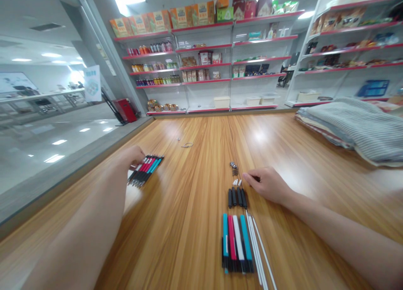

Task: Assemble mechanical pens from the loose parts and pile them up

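**Two hands among sorted pen parts**

The left hand (130,156), at centre left of the frame, lies over the far end of a bundle of pens (146,170) that fans out towards the viewer on the wooden table (189,239). Its fingers cover the pen ends, so whether they clasp the bundle or merely rest on it cannot be told.

The right hand (267,185), right of centre, rests on the table with its fingertips drawn together and pointing left. A dark speck shows between them, but whether anything is pinched there is unclear.

Just left of those fingertips lie small white tips (236,182), with tiny metal pieces (233,167) above them and black sleeves (237,197) just below. Lower still are coloured barrels (236,248), with thin white refills (260,252) beside them. Each kind lies in its own row, which seems to keep every sort close to the right hand.

Folded cloth (355,128) sits at the right edge; stocked shelves (220,63) fill the top of the frame.
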Tool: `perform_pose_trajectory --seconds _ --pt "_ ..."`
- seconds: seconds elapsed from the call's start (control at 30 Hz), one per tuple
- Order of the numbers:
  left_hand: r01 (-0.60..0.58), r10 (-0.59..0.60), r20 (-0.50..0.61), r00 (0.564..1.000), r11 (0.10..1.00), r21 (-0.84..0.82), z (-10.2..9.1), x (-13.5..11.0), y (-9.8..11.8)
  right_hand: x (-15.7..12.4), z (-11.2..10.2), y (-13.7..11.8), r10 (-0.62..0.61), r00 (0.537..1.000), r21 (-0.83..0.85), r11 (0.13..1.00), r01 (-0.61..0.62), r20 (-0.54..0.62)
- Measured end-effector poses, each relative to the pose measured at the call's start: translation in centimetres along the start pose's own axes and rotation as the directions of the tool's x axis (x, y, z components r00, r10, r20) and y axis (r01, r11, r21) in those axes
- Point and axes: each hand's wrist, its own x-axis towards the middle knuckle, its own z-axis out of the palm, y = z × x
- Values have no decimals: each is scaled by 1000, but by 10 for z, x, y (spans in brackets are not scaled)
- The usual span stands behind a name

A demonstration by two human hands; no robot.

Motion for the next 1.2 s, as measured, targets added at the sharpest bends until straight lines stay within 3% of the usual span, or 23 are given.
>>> perform_pose_trajectory --seconds 0.4,0.73,1.2 --pt "-32 31 -31 999 999 -39 -3 -25 18 0 -1 0 1 1000 -4 1000 -1 2" --pt "-59 59 -1 998 988 144 4 -18 26 -1 -1 0 6 1000 4 1000 -6 11" --pt "-42 34 30 999 959 281 4 -36 39 0 -1 -1 13 1000 -10 1000 -13 20"
